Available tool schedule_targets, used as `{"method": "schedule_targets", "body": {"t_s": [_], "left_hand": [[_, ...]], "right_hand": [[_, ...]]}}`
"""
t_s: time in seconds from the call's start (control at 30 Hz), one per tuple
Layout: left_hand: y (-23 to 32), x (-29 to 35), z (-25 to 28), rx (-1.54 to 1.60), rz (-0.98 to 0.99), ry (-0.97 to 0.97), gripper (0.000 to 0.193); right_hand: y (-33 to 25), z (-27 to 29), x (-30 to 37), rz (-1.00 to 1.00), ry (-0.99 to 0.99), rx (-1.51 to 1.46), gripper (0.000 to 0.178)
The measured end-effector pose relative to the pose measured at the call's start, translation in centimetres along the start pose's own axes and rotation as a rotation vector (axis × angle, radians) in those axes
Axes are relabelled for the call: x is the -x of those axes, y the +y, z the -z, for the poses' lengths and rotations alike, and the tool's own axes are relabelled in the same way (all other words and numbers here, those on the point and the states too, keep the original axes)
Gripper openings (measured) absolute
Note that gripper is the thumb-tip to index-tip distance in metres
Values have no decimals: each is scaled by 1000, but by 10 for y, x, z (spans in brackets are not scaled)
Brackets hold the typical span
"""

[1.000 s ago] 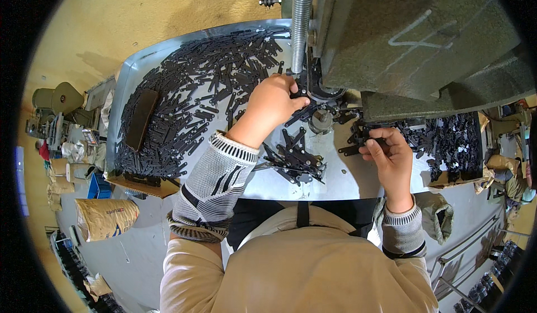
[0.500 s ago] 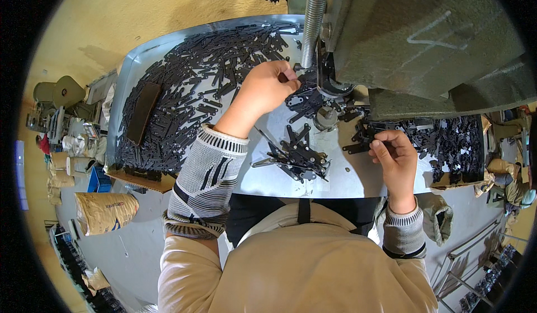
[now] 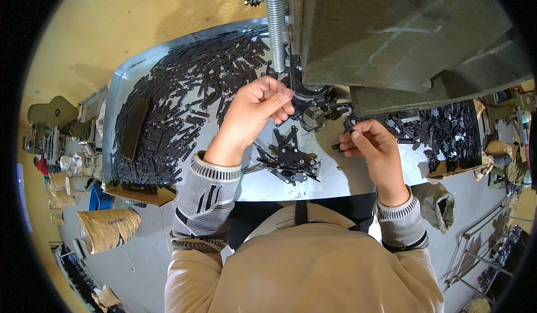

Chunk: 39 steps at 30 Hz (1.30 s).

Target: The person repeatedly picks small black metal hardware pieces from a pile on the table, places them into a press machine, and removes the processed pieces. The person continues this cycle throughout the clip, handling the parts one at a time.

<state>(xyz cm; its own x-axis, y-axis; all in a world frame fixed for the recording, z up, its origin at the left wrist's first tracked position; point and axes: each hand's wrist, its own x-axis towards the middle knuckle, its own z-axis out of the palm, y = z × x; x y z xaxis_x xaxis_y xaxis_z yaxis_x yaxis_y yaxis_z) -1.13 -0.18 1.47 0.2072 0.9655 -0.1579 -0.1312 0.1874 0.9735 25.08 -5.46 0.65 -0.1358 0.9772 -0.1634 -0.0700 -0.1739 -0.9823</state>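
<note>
At a metal table [image 3: 355,180] before a yellow wall [image 3: 145,11], head view: pinches a black strip [image 3: 348,126] above it in the right hand [image 3: 373,148]; holds the left hand [image 3: 251,109] near a spring [image 3: 274,28], thumb against finger, cannot tell if on anything.

The left forearm [image 3: 210,195] and right wrist [image 3: 394,194] cross the bench's [image 3: 358,183] front edge. The left hand [image 3: 258,107], farther from that edge, curls its fingers beside the thumb; the right hand [image 3: 373,146], nearer it, pinches thumb toward fingers. The 2 hands are well apart.
</note>
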Motion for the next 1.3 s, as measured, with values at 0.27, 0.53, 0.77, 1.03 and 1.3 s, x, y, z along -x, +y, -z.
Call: {"method": "schedule_targets", "body": {"t_s": [0.27,0.53,0.77,1.03,1.3], "left_hand": [[-18,-2,-12,5,-67,-57,9],[-21,-1,-9,18,-73,-1,22],[-20,-2,-6,-56,72,-46,20],[-20,-4,-2,-34,128,-56,19],[-18,-3,-3,-43,135,-53,19]], "right_hand": [[3,-10,-17,13,16,-62,15],[-1,-13,-33,-22,-39,-9,13],[-17,-28,-51,-84,-60,124,15],[-24,-17,-55,-109,-168,234,14],[-11,-19,-58,-203,-106,310,14]]}}
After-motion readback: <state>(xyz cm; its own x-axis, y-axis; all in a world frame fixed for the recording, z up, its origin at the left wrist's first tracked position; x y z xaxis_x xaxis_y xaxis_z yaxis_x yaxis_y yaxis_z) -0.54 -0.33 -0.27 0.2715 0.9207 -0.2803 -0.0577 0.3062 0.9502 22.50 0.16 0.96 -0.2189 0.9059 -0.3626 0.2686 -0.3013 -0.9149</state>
